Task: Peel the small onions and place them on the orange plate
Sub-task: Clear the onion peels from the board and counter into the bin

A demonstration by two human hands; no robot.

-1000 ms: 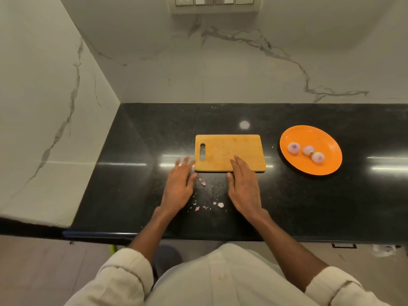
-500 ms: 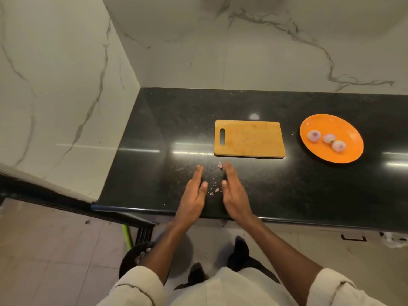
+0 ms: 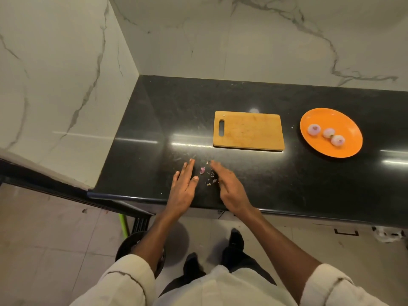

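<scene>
Three peeled small onions (image 3: 326, 134) lie on the orange plate (image 3: 344, 149) at the right of the black counter. Small pinkish bits of onion peel (image 3: 202, 170) are scattered on the counter near its front edge. My left hand (image 3: 183, 188) lies flat on the counter with straight fingers, just left of the peel. My right hand (image 3: 229, 188) lies with straight fingers just right of the peel, its edge against the counter. Neither hand holds anything.
A wooden cutting board (image 3: 248, 130) lies behind my hands, left of the plate. The counter (image 3: 287, 184) ends at a marble side wall on the left. Below the counter's front edge, a dark round bin (image 3: 128, 248) stands on the tiled floor.
Both hands have slid back from the cutting board toward the counter's front edge and closer together, with the peel bits between them. The camera has tilted down and pulled back.
</scene>
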